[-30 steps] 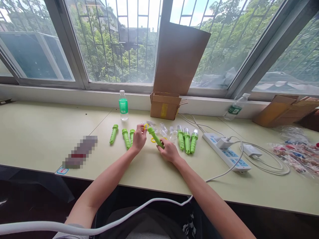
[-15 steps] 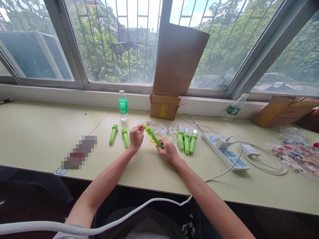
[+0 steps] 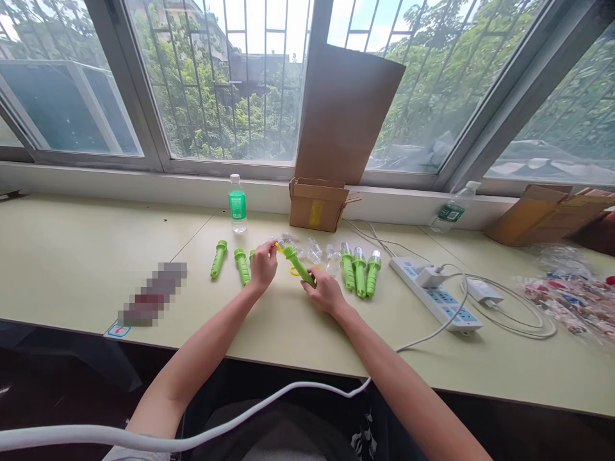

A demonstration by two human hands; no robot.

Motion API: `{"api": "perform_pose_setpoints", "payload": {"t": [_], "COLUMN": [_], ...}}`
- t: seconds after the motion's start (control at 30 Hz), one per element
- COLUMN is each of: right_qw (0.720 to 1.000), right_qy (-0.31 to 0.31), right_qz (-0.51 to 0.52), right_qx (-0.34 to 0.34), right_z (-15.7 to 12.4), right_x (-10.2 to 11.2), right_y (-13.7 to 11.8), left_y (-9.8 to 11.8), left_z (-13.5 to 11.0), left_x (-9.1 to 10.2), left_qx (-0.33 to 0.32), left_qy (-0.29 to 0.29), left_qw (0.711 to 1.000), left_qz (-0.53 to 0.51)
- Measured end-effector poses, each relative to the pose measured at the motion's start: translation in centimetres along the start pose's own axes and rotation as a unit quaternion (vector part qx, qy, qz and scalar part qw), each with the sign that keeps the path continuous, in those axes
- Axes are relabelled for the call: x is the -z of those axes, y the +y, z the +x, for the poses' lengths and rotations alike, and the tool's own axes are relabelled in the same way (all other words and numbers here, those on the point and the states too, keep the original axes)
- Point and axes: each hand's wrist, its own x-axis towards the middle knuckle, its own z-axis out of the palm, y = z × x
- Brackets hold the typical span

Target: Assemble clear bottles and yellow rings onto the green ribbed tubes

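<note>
My right hand (image 3: 325, 292) is wrapped round the lower end of a green plastic handle (image 3: 298, 264), whose threaded top tilts up to the left. Close to that top, the fingertips of my left hand (image 3: 264, 266) pinch a small yellow ring (image 3: 279, 247), seen nearly edge-on. Another yellow ring (image 3: 295, 271) lies on the table behind the held handle. Left of my hands are green handles without tops (image 3: 218, 259), one partly hidden by my left hand. To the right lie three green handles with clear caps (image 3: 359, 272). Loose clear plastic pieces (image 3: 314, 250) are scattered behind my hands.
A water bottle (image 3: 237, 203) and a small cardboard box (image 3: 317, 208) stand by the window. On the right are a power strip (image 3: 435, 294) with cables, a second bottle (image 3: 451, 210) and bagged parts (image 3: 571, 294). A white cable (image 3: 269, 398) crosses before my body.
The yellow ring in my left fingers has turned from an open loop to nearly edge-on, just off the handle's threaded top. My right hand keeps hold of the green handle, almost unmoved.
</note>
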Motion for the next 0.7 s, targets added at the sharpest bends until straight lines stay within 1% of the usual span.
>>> {"api": "perform_pose_setpoints", "payload": {"t": [0.17, 0.37, 0.53, 0.7], "right_qw": [1.000, 1.000, 1.000, 1.000], "right_qy": [-0.005, 0.003, 0.008, 0.008], "right_qz": [0.006, 0.007, -0.003, -0.011], "right_qx": [0.017, 0.023, 0.024, 0.020], "right_z": [-0.15, -0.20, -0.15, -0.13], "right_x": [0.17, 0.30, 0.20, 0.20], "right_y": [-0.28, -0.14, 0.05, 0.18], "left_y": [0.08, 0.20, 0.21, 0.72], "left_z": [-0.06, 0.06, -0.05, -0.11], "left_x": [-0.05, 0.24, 0.09, 0.18], "left_qx": [-0.021, 0.015, -0.017, -0.022], "left_qy": [-0.017, -0.035, -0.059, -0.088], "left_qw": [1.000, 0.998, 0.998, 0.995], "left_qz": [-0.014, -0.040, -0.029, -0.049]}}
